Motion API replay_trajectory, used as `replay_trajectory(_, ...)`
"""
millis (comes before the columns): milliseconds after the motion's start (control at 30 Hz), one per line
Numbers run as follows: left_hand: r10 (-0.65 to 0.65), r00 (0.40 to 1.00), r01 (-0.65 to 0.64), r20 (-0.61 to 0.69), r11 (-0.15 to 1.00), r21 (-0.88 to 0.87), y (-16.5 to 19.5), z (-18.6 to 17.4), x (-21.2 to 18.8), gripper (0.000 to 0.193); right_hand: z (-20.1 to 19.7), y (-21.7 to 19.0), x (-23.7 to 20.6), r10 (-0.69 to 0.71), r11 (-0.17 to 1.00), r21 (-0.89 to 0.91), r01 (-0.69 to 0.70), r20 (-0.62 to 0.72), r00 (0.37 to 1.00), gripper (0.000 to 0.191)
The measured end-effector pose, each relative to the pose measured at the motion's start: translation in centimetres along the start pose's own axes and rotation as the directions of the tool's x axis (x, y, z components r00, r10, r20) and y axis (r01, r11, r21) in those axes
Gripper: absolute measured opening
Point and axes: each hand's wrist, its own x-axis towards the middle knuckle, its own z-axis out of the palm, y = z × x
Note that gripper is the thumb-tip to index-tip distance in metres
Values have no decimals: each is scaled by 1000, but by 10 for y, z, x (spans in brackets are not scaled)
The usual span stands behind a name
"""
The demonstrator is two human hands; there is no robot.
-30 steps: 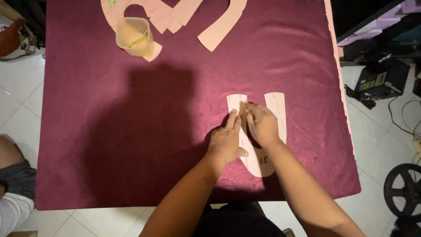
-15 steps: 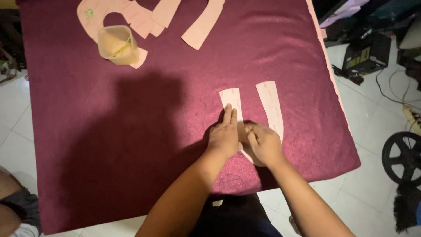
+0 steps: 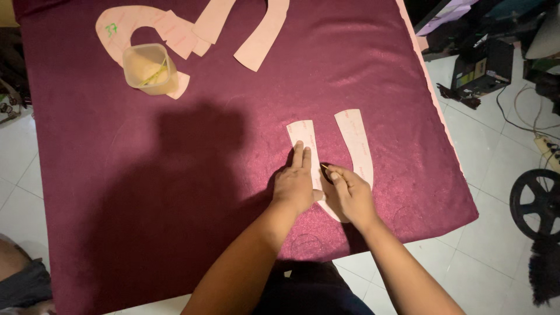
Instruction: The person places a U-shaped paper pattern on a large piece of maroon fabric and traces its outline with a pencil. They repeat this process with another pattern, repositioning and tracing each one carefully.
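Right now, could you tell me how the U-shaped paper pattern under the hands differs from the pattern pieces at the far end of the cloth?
The U-shaped pattern lies alone near the table's near edge, pressed flat by the left hand, with the right hand on it; the far pieces overlap in a heap, untouched. A plastic cup stands on the far pieces; none stands on the U-shaped one. Both are pale pink paper on maroon cloth.

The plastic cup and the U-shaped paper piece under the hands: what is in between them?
Only bare maroon cloth, crossed by a shadow, lies between the plastic cup and the U-shaped paper piece in the head view.
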Motion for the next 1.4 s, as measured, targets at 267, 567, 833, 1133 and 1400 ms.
replay_trajectory(267, 28, 999, -28, -30, 1000, 2, -2, 3, 2, 124, -4, -4, 1, -199, 949, -233, 213, 83, 977, 26)
replay_trajectory(567, 10, 1000, -10, 5, 1000, 22, -1, 4, 4, 124, -19, -13, 8, -175, 896, -389, 212, 131, 976, 23)
replay_trajectory(833, 17, 1000, -17, 4, 1000, 16, 2, -1, 1, 124, -29, -8, 5, -26, 923, -371, 101, 202, 979, 28)
replay_trajectory(1133, 11, 1000, -11, 5, 1000, -15, 3, -5, -2, 127, -38, -2, 1, 14, 962, -270, 28, 152, 988, 30)
replay_trajectory(1400, 31, 999, -31, -26, 999, -17, -2, 3, 3, 127, -49, 15, -7, 92, 959, -274, -67, 81, 992, 27)
